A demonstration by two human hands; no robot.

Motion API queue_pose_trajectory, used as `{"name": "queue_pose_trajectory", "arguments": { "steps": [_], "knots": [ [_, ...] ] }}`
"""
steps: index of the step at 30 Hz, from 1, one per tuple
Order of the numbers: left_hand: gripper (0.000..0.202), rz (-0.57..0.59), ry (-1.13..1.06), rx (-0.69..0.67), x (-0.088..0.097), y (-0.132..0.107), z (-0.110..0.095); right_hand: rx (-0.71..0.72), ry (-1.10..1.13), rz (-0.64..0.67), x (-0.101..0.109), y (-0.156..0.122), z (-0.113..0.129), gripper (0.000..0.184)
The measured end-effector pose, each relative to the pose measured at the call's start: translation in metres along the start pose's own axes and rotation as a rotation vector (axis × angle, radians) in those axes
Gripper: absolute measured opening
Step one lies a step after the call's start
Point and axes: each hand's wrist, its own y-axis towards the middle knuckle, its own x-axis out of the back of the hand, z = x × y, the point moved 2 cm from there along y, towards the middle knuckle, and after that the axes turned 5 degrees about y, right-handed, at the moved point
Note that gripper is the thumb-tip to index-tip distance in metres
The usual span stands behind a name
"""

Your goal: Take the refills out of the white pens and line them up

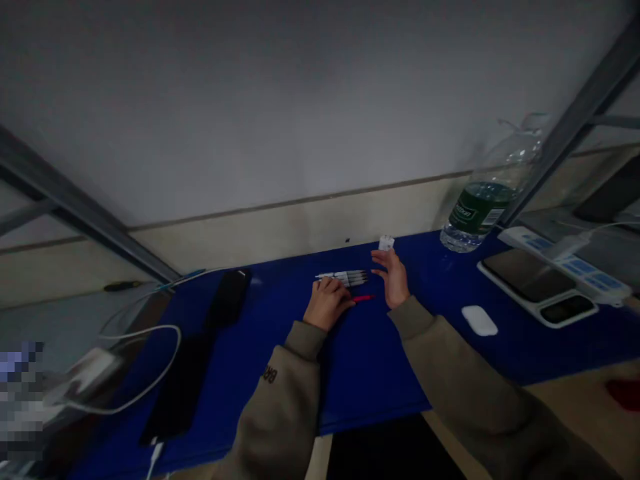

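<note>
In the head view, a blue table (pixel 373 373) stands against a grey wall (pixel 300 100), whose lower band (pixel 280 233) is cream and runs just above the table's back edge. Grey metal posts (pixel 583 117) slant up at both sides.

Near the back of the table lies a row of white pens (pixel 357 275) with dark right ends, a red pen (pixel 365 298) just in front. The left hand (pixel 325 303) is curled low over their left ends; whether it grips any, I cannot tell. The right hand (pixel 395 277) is wide, thumb apart from fingers, just beyond their right ends, near a small white block (pixel 386 243).

On the right are a clear bottle (pixel 483 200) with a green label, a white case (pixel 479 320), a scale (pixel 570 311) and a power strip (pixel 607 279). On the left lie a black phone (pixel 227 298), a dark slab (pixel 177 387) and a looping white cable (pixel 177 337). The light is dim.
</note>
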Motion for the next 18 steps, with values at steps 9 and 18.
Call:
{"name": "queue_pose_trajectory", "arguments": {
  "steps": [9, 18],
  "knots": [
    [0.027, -0.206, -0.004, 0.08, 0.015, -0.003, 0.012, 0.398, -0.436, 0.574, -0.025, -0.029, 0.026, 0.019],
    [0.031, -0.19, 0.196, 0.12, 0.015, -0.005, 0.02, 0.539, -0.656, 0.781, -0.023, -0.023, 0.006, 0.031]
  ]
}}
